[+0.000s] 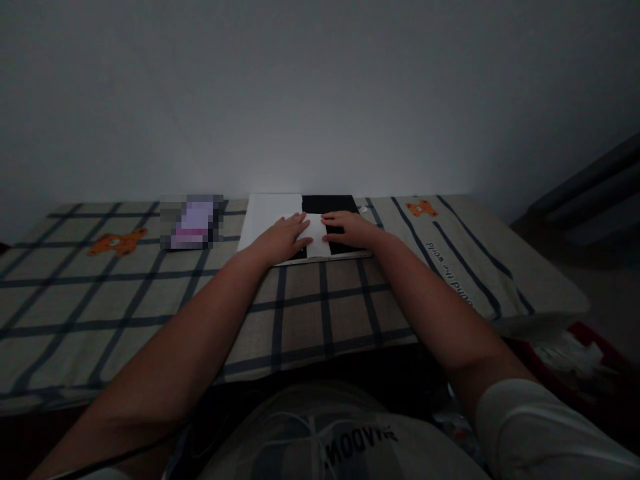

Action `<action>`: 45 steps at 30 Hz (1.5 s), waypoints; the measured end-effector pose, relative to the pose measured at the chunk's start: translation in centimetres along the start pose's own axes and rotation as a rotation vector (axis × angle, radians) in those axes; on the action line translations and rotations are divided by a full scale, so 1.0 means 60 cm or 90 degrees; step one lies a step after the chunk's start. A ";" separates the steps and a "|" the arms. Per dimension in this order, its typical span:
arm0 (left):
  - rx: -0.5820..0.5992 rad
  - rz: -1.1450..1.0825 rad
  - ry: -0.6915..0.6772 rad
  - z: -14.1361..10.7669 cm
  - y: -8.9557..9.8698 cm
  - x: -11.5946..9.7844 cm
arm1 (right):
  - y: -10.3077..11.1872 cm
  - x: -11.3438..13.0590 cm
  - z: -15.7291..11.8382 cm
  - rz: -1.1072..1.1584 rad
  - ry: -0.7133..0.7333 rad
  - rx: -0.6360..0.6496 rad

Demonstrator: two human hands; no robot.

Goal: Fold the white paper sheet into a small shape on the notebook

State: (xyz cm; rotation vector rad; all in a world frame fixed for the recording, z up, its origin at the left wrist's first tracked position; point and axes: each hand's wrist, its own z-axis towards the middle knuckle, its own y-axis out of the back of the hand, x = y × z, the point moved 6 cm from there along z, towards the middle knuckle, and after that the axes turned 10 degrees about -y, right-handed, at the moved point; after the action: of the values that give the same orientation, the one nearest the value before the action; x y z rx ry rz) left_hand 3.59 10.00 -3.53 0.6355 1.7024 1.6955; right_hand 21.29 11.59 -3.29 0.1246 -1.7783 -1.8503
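A flat, book-like item (267, 217) lies on the table, white on its left part and black on its right. Across the black part is a small white piece of paper (318, 237), its left and right edges under or beside my fingertips. My left hand (284, 238) rests on the item with fingers spread, touching the paper's left side. From the other side my right hand (353, 229) lies flat, thumb and fingertips at the paper's right edge. Both hands are open and grip nothing that I can see.
A checked tablecloth (300, 313) with orange bear prints covers the table, which stands against a plain wall (320, 100). At the left is a phone-like object (194, 223), pixelated. A red container (600, 353) with pale crumpled stuff sits below the table's right edge.
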 end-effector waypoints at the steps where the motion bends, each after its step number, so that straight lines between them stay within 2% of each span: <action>1: -0.001 0.002 -0.002 0.000 -0.001 0.000 | 0.001 0.000 0.000 0.004 0.001 0.003; 9: 0.003 0.030 -0.008 0.003 -0.003 -0.001 | 0.009 0.003 -0.001 0.004 -0.012 0.021; 17: -0.017 0.038 -0.007 0.001 -0.002 -0.006 | 0.017 0.011 -0.002 -0.025 -0.010 -0.023; 29: -0.041 0.045 -0.016 0.002 -0.009 -0.005 | 0.010 0.019 0.017 -0.096 -0.129 -0.121; 40: -0.043 0.054 -0.018 0.004 -0.007 -0.007 | 0.015 0.007 0.053 -0.113 -0.198 -0.125; 45: -0.049 0.052 -0.021 0.005 -0.008 -0.006 | 0.021 0.014 0.042 -0.140 -0.164 -0.101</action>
State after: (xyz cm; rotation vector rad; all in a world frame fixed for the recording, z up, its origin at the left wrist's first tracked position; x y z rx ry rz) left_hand 4.12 9.92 -3.95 0.7016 1.5997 1.7876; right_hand 19.86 13.52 -1.57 0.0224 -1.8365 -2.2442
